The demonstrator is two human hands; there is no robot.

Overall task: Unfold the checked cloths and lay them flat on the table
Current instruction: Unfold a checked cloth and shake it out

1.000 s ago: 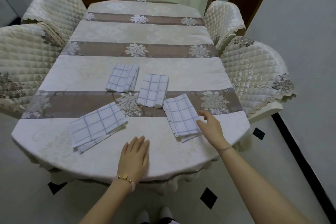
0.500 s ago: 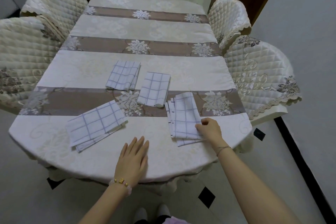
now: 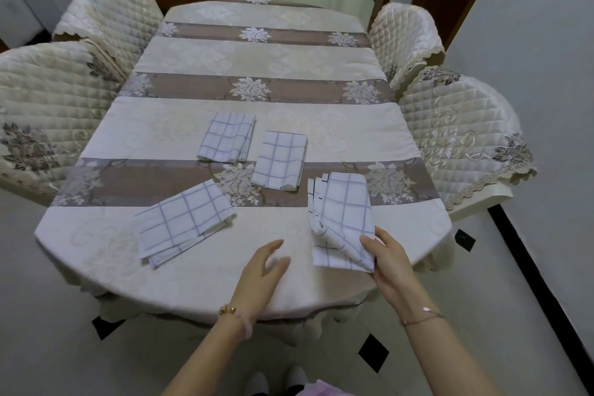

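Note:
Several folded white cloths with grey-blue checks lie on the table (image 3: 193, 273). My right hand (image 3: 387, 262) grips the near right corner of the right checked cloth (image 3: 345, 212) and lifts its top layer, so its near left edge curls up. My left hand (image 3: 262, 270) hovers open just above the tablecloth, left of that cloth, fingers apart and slightly blurred. A larger folded cloth (image 3: 183, 222) lies at the near left. Two smaller folded cloths sit farther back: the back left cloth (image 3: 227, 137) and the middle cloth (image 3: 280, 159).
The oval table wears a cream and brown striped floral tablecloth. Quilted chairs stand close on both sides: left chairs (image 3: 48, 100) and right chairs (image 3: 463, 132). A grey wall (image 3: 546, 74) runs along the right. A tiled floor and doorway lie beyond the far end.
My right hand closed on the right cloth's near corner and pulled it toward me, lifting the top layer. My left hand rose from flat on the table and shifted right.

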